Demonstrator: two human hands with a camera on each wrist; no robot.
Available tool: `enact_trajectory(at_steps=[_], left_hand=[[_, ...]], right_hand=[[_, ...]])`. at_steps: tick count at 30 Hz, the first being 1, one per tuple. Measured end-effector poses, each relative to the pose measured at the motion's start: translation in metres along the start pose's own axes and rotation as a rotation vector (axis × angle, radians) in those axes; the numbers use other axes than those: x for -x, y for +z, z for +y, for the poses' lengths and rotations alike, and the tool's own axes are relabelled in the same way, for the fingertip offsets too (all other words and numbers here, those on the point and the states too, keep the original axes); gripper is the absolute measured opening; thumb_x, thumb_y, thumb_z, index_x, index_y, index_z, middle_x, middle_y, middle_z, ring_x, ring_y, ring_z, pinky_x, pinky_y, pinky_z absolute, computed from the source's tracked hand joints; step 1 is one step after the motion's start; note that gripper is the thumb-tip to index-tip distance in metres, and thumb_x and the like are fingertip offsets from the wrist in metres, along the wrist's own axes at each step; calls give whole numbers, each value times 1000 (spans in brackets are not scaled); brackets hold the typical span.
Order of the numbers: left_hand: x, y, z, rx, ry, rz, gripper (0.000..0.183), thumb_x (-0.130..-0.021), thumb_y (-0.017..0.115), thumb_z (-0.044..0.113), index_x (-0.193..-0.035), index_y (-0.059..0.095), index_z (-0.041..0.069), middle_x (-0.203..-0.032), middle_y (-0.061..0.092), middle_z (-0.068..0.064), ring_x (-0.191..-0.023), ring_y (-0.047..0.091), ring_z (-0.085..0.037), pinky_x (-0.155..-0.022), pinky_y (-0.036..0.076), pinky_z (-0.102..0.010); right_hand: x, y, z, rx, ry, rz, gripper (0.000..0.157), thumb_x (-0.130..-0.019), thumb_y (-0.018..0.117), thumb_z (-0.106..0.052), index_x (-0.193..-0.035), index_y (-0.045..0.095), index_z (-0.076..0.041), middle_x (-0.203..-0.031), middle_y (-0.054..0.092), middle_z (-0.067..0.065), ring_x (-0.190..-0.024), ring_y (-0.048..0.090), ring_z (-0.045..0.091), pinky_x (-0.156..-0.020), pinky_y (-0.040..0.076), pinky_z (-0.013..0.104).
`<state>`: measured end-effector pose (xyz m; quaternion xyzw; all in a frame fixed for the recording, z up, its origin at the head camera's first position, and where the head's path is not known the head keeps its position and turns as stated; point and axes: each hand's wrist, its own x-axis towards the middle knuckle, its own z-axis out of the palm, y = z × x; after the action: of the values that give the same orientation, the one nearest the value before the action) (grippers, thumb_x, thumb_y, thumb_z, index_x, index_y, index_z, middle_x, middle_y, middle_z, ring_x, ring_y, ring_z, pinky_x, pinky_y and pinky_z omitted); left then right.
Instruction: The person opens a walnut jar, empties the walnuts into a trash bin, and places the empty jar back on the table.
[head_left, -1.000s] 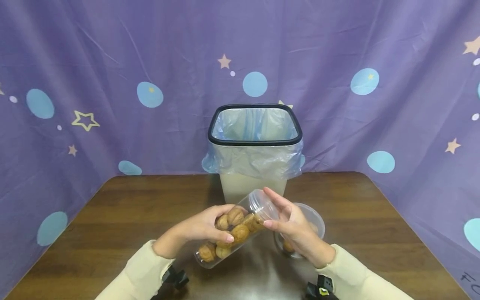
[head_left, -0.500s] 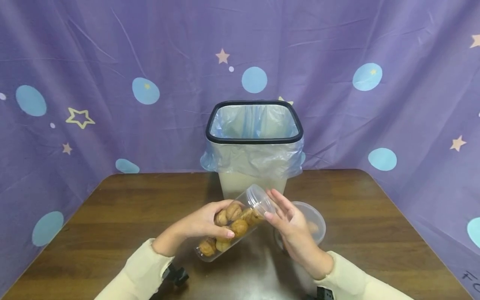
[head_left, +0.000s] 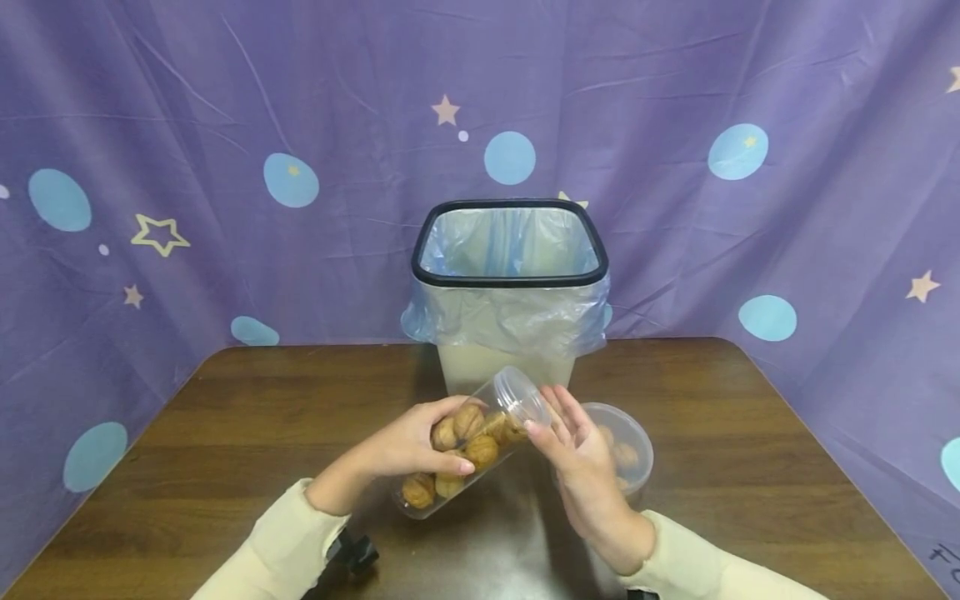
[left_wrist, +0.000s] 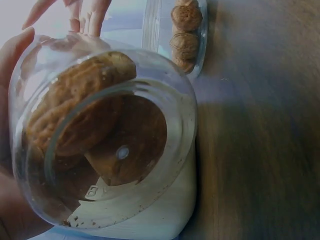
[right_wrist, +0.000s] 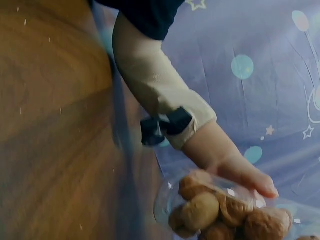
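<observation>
A clear plastic jar (head_left: 491, 417) with several walnuts (head_left: 481, 451) inside lies tilted in the air, its ribbed end up and to the right. My left hand (head_left: 408, 442) grips it around the middle, thumb across the near side. My right hand (head_left: 588, 471) is at the ribbed end, thumb touching the rim and the other fingers extended behind it, palm facing the jar. In the left wrist view the jar's base fills the foreground, walnuts (left_wrist: 75, 115) showing through it. The right wrist view shows the walnuts (right_wrist: 200, 210) beside my left thumb.
A second clear container with a round translucent top (head_left: 626, 433) stands on the wooden table (head_left: 300, 400) behind my right hand, walnuts (left_wrist: 185, 45) inside. At the back stands a cream bin (head_left: 480, 367) with a black rim and bluish liner. A purple curtain (head_left: 360, 108) hangs behind.
My right hand has loosened from the jar's ribbed end and turned palm toward it, moving slightly lower. The left hand holds the jar nearly as before. More of the second container shows.
</observation>
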<state>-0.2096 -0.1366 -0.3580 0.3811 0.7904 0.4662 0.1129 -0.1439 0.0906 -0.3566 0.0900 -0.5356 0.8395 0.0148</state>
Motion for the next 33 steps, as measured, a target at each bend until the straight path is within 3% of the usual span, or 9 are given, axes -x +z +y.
enact_trajectory(at_steps=[6,12,22,29,33], left_hand=[[1,1,24,-45,-6,30,61,-74,77,12,-128,50,3,-95,65,-3,-81,62,-10,-72,55,-30],[3,2,40,-81,9,50,59,-74,78,14,-125,52,1,-92,66,-3,-79,61,-7,-70,55,-29],[2,4,39,-81,-1,57,60,-73,78,14,-126,52,1,-93,66,-4,-79,62,-8,-70,55,-29],[0,6,38,-75,5,45,61,-73,78,13,-126,51,2,-94,66,-3,-80,61,-8,-71,54,-28],[-1,6,39,-68,8,42,61,-73,78,13,-126,51,2,-94,66,-3,-80,61,-8,-71,54,-28]], right_hand=[[4,5,2,8,19,5,80,-85,63,-7,-145,12,10,-153,15,24,-140,21,33,-101,34,16],[5,7,1,-20,1,-1,77,-86,60,-4,-145,12,10,-153,15,24,-140,21,31,-101,35,15],[1,7,4,-16,15,-5,79,-85,61,-4,-145,12,8,-152,16,23,-140,21,31,-102,34,15],[-1,9,2,-1,12,36,77,-84,62,-5,-145,17,6,-144,30,24,-125,42,20,-99,39,17],[-2,10,1,18,8,41,77,-83,63,-7,-145,19,5,-143,32,23,-123,43,20,-98,39,18]])
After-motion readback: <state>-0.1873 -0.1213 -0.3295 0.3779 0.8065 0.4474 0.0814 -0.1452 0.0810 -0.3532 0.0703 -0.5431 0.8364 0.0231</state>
